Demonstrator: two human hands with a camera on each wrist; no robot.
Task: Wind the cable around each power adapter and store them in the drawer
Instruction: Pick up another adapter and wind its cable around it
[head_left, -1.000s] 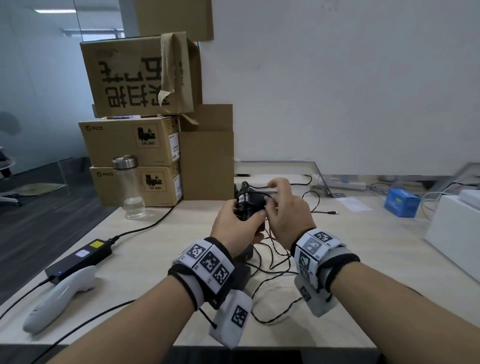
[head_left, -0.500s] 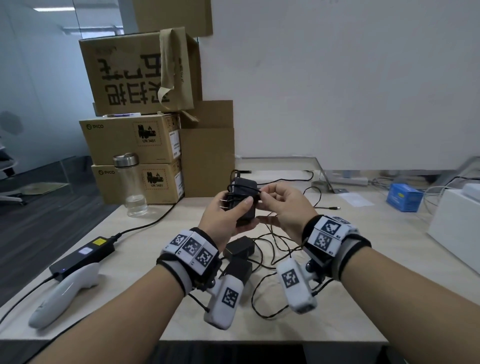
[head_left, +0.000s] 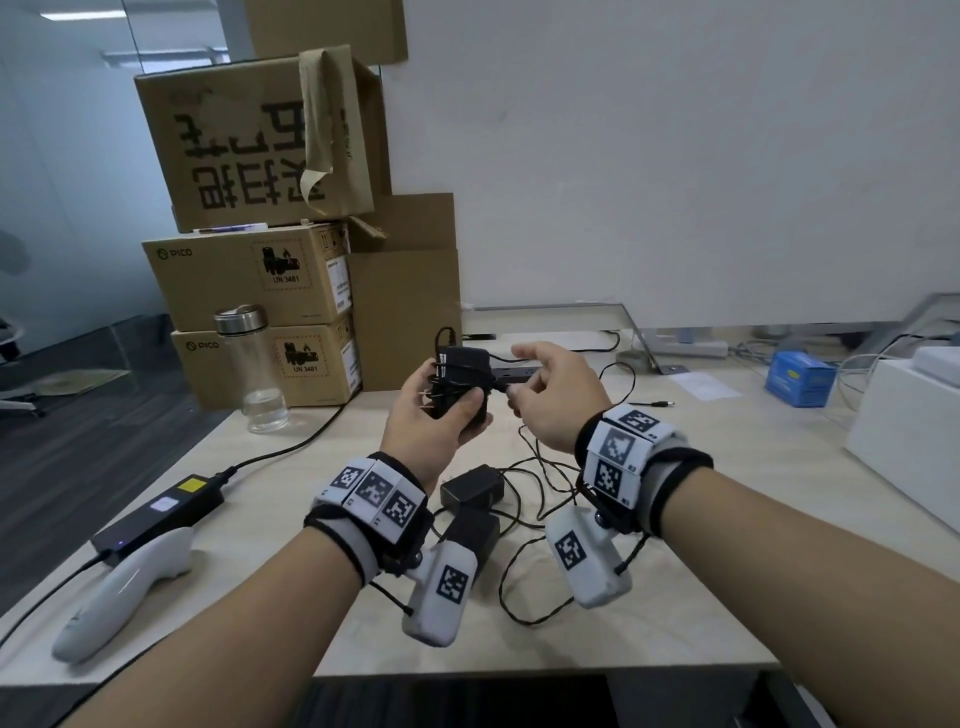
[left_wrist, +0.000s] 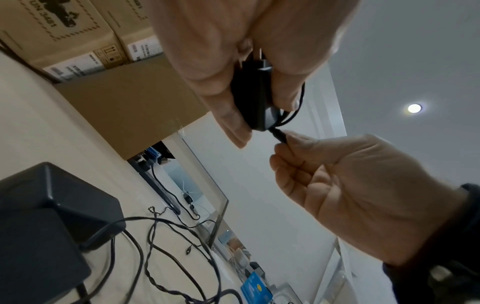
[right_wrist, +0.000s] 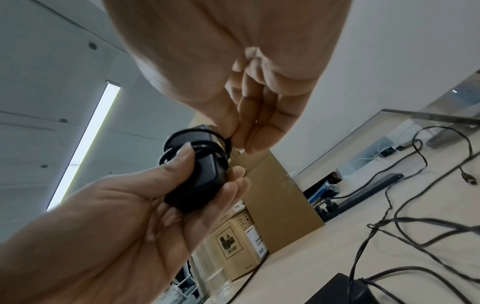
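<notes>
- The left hand (head_left: 434, 415) curls its fingers and thumb around a black power adapter (head_left: 462, 379), held above the desk (head_left: 727, 519), cable (right_wrist: 202, 146) coiled around its body.
- The right hand (head_left: 556, 400), just beside it, pinches the cable's free end (left_wrist: 279, 135) between thumb and fingertips, its other fingers curled.
- Below the grip, two more black adapters (head_left: 472, 488) lie on the desk amid loose, tangled cables (head_left: 524, 587).
- Left of the grip stand a glass bottle (head_left: 252, 369) and stacked cardboard boxes (head_left: 249, 280); nearer, a laptop power brick (head_left: 161, 514) and a white controller (head_left: 122, 592).
- No drawer is in view.
</notes>
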